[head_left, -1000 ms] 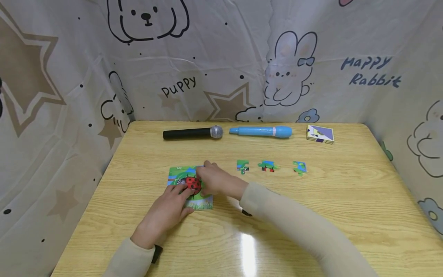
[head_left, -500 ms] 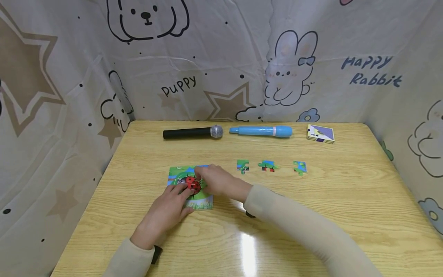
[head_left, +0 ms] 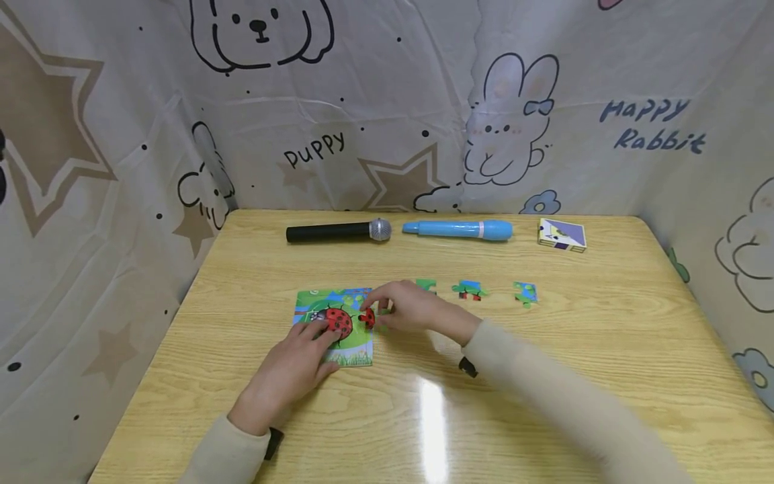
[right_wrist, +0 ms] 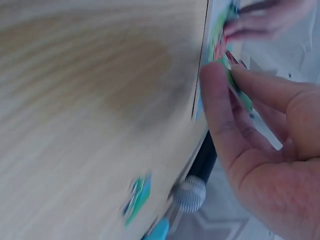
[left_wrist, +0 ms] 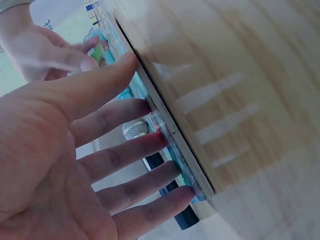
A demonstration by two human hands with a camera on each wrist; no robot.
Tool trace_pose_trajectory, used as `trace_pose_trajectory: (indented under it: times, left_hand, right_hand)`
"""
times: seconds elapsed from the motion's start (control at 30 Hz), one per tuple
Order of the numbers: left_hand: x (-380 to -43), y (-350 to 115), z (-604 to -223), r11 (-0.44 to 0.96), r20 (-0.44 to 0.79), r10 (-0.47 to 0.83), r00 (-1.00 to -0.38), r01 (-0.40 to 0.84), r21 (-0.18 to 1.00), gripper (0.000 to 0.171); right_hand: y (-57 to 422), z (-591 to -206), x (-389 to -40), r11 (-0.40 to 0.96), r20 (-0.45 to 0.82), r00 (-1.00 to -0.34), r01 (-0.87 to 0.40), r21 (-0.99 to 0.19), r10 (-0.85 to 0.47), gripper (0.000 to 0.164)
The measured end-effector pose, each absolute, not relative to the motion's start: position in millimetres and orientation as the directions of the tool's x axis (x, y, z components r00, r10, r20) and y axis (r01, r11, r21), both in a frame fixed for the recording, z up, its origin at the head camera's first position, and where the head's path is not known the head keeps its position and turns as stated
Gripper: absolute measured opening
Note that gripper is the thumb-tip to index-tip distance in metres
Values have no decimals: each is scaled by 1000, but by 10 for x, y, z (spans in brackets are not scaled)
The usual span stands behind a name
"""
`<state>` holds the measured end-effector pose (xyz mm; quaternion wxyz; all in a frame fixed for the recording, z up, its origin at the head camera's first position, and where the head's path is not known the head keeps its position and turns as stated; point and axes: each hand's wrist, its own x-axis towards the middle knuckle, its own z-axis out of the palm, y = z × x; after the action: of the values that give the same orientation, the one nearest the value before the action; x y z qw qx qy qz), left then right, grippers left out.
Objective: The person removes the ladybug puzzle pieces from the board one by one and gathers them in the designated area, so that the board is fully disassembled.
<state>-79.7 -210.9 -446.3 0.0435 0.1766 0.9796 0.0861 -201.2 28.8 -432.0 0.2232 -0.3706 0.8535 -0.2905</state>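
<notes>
A ladybug jigsaw puzzle board [head_left: 357, 357] lies flat on the wooden table, left of the middle. My left hand [head_left: 293, 359] rests on its lower left part, fingers outstretched; the left wrist view has the fingertips along the board's surface. Over the board's right edge, my right hand [head_left: 417, 306] pinches a red and green puzzle piece [head_left: 367, 318] between thumb and fingers. That puzzle piece [right_wrist: 242, 95] is tilted in the right wrist view, partly covered by the fingers. Beneath it, the board's right part shows a pale bare area beside the ladybug.
Right of the board lie three loose puzzle pieces: one partly behind my right hand [head_left: 426, 285], a middle piece [head_left: 469, 290] and a right piece [head_left: 526, 294]. Along the back stand a black microphone [head_left: 332, 232], a blue microphone-shaped object [head_left: 456, 230] and a card box [head_left: 562, 234].
My right hand has drawn back to the right, and the red and green puzzle piece has come away from the ladybug picture with it. My left hand stays on the board.
</notes>
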Motion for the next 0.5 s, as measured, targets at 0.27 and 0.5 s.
trace_pose_trajectory:
  times: [0.27,0.5]
  left_hand:
    - [-799,-2120,-4416,928,-90,345,-934,326,183,50]
    - [-805,-2123,-4427,922,-62,360,-931,345,174,51]
  right_hand:
    - [990,-4278,-2054,602,-229,-677,-385,-700,-700,28]
    - [1582,-4350,-2014,676,-259,-745,-329,-660,-615,18]
